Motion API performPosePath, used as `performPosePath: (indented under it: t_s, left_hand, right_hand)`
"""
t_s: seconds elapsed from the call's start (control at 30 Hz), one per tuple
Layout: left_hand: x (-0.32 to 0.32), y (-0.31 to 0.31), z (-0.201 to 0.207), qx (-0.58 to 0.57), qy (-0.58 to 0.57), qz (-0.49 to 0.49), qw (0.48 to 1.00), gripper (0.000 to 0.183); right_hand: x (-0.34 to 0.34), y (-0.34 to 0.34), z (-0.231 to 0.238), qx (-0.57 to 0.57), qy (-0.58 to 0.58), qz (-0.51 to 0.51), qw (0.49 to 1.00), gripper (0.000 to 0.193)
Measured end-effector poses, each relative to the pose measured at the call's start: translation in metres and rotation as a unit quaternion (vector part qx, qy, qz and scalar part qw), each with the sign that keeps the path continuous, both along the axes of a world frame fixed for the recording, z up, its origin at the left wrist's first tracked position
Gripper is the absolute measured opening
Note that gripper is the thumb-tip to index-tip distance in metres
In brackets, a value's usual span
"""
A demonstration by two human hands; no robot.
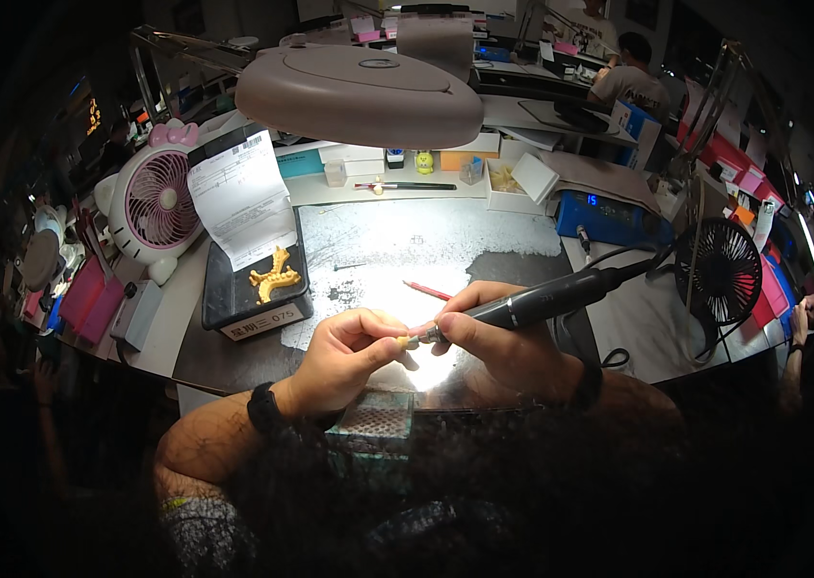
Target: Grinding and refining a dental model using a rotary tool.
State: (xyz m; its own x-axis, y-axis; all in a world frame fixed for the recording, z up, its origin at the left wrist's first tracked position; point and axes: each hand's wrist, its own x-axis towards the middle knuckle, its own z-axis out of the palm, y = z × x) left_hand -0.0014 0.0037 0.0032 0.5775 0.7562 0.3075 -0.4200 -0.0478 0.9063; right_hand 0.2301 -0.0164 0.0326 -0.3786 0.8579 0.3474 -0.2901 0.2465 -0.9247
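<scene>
My left hand (354,352) pinches a small yellowish piece (404,342) between thumb and fingertips; its exact kind is too small to make out. In my right hand (498,337) is a black rotary handpiece (546,296), gripped like a pen. Its metal nose meets the small piece, or nearly does, where both hands come together under bright light. A red pencil (428,289) lies just beyond my fingers. To the left, a black tray (217,310) holds yellow dental models (275,277) and a printed paper slip (241,197).
A large lamp head (359,91) hangs over the bench. At right stand a blue control box (609,220), its cable running to the handpiece, and a black fan (720,270). A pink-and-white fan (164,197) is at left. A perforated box (378,419) sits below my hands.
</scene>
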Motion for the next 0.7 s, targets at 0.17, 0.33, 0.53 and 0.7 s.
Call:
performPosePath:
  t_s: [0.17,0.33,0.53,0.7]
  left_hand:
    - [-0.0005,0.0013,-0.0016,-0.001,-0.001,-0.005,1.0,0.008]
    - [-0.0002,0.0014,-0.0009,-0.002,-0.006,-0.01,1.0,0.007]
    - [0.0007,0.0012,-0.0008,-0.001,-0.006,-0.008,1.0,0.005]
    - [-0.0005,0.0011,-0.0008,-0.001,-0.009,-0.01,1.0,0.004]
  right_hand:
    - [-0.0001,0.0005,0.0,0.004,-0.003,-0.003,1.0,0.015]
    - [-0.0025,0.0012,0.0,0.0,0.029,0.006,1.0,0.013]
    - [0.0001,0.0025,-0.0009,0.024,0.007,0.009,1.0,0.014]
    - [-0.0001,0.0006,0.0006,-0.003,0.01,0.01,1.0,0.014]
